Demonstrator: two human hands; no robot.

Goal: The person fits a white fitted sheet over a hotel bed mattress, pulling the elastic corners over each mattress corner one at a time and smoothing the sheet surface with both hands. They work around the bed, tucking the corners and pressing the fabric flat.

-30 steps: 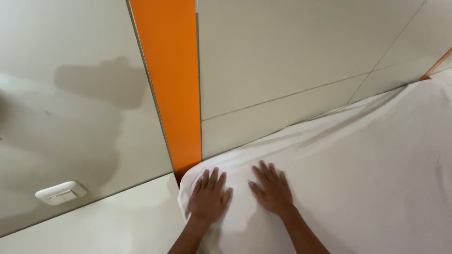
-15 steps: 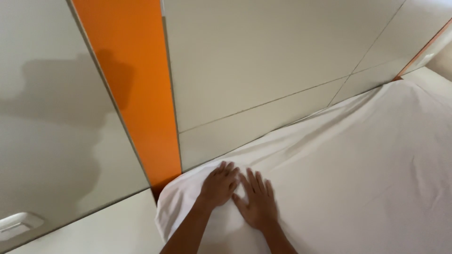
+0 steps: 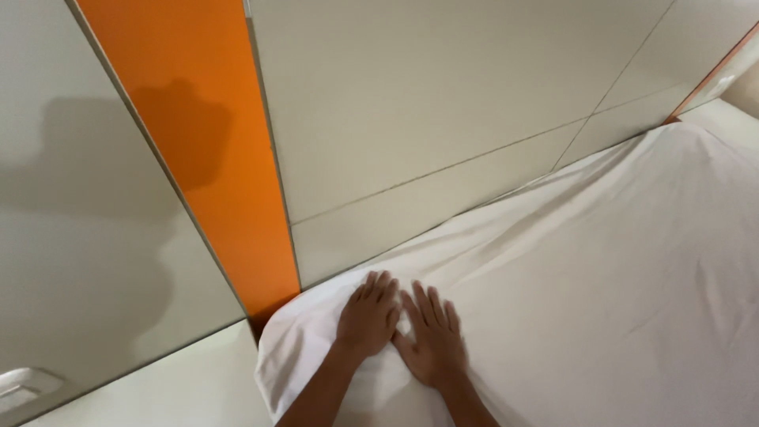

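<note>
both hands lie flat on the corner of a bed, side by side and nearly touching. the left hand (image 3: 368, 316) is spread palm down, fingers pointing toward the wall, holding nothing. the right hand (image 3: 431, 338) is the same, open and flat, fingers fanned a little, its thumb just beside the left hand. neither grips the cloth; they press on it.

under them is a white sheet (image 3: 601, 269), which covers the mattress from this near corner to the far corner at the upper right. the corner under the hands looks rounded and wrapped, the cloth pulled over the edge and hanging a little way down at the left. along the wall (image 3: 443, 103) the sheet's edge runs close to the panels, and it seems tucked or pushed down into the gap there, though i cannot see into the gap itself.

as i judge it, the sheet is already spread and this corner is mostly seated. what is left shows plainly: long soft creases fan out from the wall side across the middle, and folds bunch near the hands. the far corner looks covered, but it is too distant to say whether it is snug.

an orange strip (image 3: 213, 150) runs down the wall to just behind the corner. a pale switch plate (image 3: 24, 383) sits low on the left panel, well apart from the hands.
</note>
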